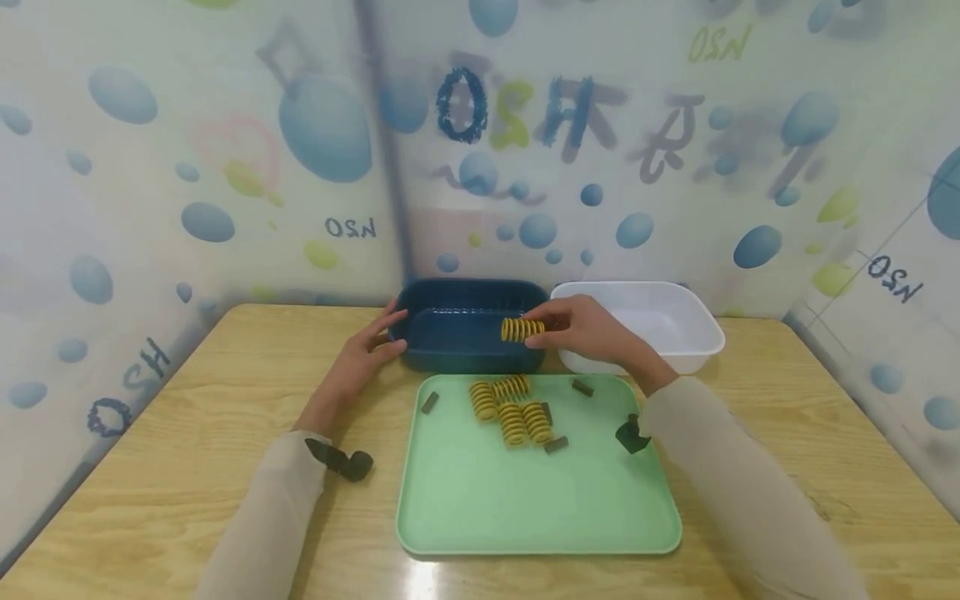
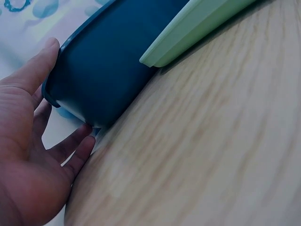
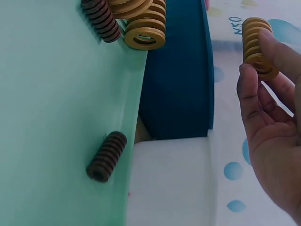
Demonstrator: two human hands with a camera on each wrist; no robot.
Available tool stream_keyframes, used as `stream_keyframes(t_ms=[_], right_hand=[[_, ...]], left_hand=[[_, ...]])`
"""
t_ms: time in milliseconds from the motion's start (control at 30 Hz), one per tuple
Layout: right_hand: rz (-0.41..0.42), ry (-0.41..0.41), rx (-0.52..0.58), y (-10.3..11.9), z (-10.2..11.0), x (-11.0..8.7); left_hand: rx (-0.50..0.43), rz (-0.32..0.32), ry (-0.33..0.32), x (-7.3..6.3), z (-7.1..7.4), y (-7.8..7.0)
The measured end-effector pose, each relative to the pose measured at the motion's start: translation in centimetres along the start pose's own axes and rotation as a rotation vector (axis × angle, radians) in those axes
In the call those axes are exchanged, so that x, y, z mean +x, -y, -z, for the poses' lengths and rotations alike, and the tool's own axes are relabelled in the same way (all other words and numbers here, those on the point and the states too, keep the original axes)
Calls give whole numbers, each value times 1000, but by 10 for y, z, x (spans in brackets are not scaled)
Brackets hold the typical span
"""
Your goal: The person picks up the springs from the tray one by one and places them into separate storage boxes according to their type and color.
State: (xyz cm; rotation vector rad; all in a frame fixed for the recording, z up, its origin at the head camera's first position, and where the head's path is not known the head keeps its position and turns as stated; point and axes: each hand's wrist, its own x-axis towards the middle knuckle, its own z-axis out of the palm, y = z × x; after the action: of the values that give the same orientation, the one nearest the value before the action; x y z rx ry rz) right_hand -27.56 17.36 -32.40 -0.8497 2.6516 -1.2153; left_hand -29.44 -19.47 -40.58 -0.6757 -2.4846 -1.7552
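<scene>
Head view: the table [image 1: 187,408] is backed by a patterned wall [image 1: 300,242]; the hands are held well apart.
Right hand [image 1: 588,329]: one yellow spring [image 1: 517,330] is pinched between thumb and fingers, lying over the right end of the blue bin as seen from the head.
Left hand [image 1: 363,354]: its fingers are spread and laid against the left end of the blue bin [image 1: 468,362].
White bin [image 1: 663,321]: it is set just beside the blue bin, on the right; its near left part is covered by the right hand and wrist.
Tray [image 1: 540,508]: it is placed in front of both bins; its far right corner is crossed by the right sleeve [image 1: 720,467].
Yellow group [image 1: 513,425]: four more springs are clustered near the tray's far edge.
Dark springs [image 1: 557,445]: four smaller ones are scattered around these, one being partly hidden by the group.
</scene>
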Motion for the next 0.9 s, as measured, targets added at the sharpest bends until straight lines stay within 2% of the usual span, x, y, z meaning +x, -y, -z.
stream_keyframes(t_ms=[133, 367, 567, 900], right_hand=[[-21, 8, 26, -3, -4, 10], [-42, 35, -26, -8, -11, 25], [-77, 49, -74, -6, -16, 41], [-126, 56, -11, 0, -24, 62]], left_hand=[[7, 5, 1, 1, 0, 2], [-45, 10, 11, 0, 0, 1], [-54, 13, 7, -2, 2, 5], [-31, 21, 9, -1, 2, 3]])
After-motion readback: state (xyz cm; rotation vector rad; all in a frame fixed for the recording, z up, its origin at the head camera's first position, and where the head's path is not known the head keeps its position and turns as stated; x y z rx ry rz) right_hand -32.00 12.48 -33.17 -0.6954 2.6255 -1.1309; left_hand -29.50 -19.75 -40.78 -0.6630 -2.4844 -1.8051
